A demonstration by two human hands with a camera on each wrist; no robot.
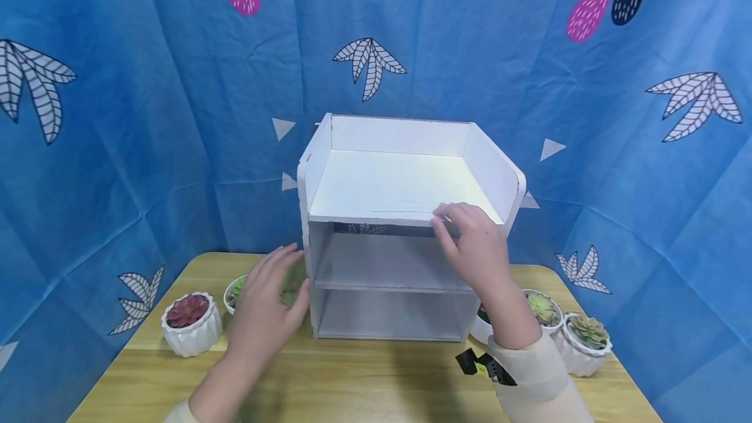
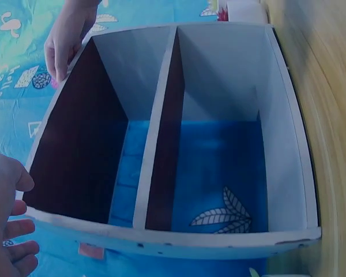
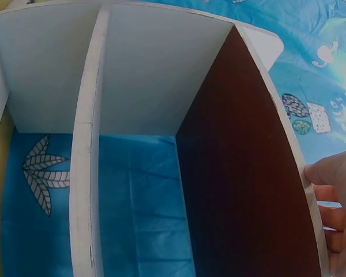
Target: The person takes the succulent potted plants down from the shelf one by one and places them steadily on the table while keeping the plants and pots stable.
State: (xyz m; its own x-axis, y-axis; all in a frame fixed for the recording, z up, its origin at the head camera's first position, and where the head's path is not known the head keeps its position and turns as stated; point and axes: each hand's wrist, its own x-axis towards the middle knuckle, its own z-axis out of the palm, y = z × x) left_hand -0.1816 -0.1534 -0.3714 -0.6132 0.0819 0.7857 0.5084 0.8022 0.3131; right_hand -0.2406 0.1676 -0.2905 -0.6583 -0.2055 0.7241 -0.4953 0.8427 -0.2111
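Observation:
A small white two-tier shelf point(image 1: 388, 260) stands upright on the wooden table, with a raised rim around the back and sides of its top board point(image 1: 399, 181). My right hand point(image 1: 476, 247) touches the front edge of that board near its right end; in the right wrist view the thumb point(image 3: 323, 169) meets the edge while the other fingers lie above it. Beside the left side panel is my left hand point(image 1: 264, 309), its fingers spread and relaxed, holding nothing. Both compartments hold nothing; the left wrist view shows the dark underside point(image 2: 81, 138) of the top board.
A red succulent in a white pot point(image 1: 192, 325) stands on the left of the table point(image 1: 364, 384), with another potted plant point(image 1: 234, 292) partly behind my left hand. Several potted succulents, one greenish-brown point(image 1: 587, 335), crowd the right side. A blue patterned cloth point(image 1: 235, 116) hangs behind.

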